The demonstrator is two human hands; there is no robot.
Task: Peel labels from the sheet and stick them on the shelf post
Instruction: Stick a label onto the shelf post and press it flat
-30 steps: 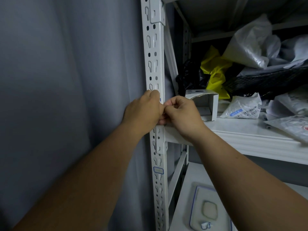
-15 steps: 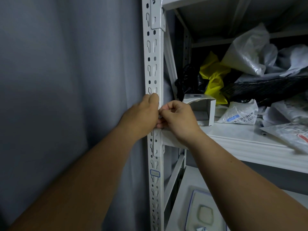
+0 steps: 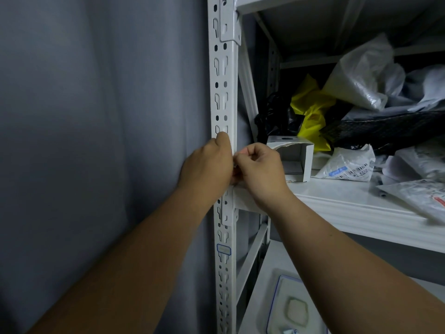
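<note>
Head view puts both hands right up against the shelf post (image 3: pixel 222 97). Right hand (image 3: pixel 260 173) has its fingers curled tight, thumb and forefinger pinched together at the post's corner, and left hand (image 3: pixel 207 168) lies over the post face with its fingers folded in toward the same spot. Whatever they share is hidden between them; I'd guess a label going on, though I can't make out the label itself. One blue-edged label (image 3: pixel 223 249) already sits lower down on the post, square between the slots. Label sheet (image 3: pixel 290 309) lies on the bottom shelf (image 3: pixel 265 280), well below the hands. To do this well, I'd say set one edge first, keep it level with the slots, then smooth outward with a fingertip so no bubble or crease is trapped. Behind them a small open box (image 3: pixel 297 157) and piled bags (image 3: pixel 310 109) crowd the middle shelf (image 3: pixel 349 208).
</note>
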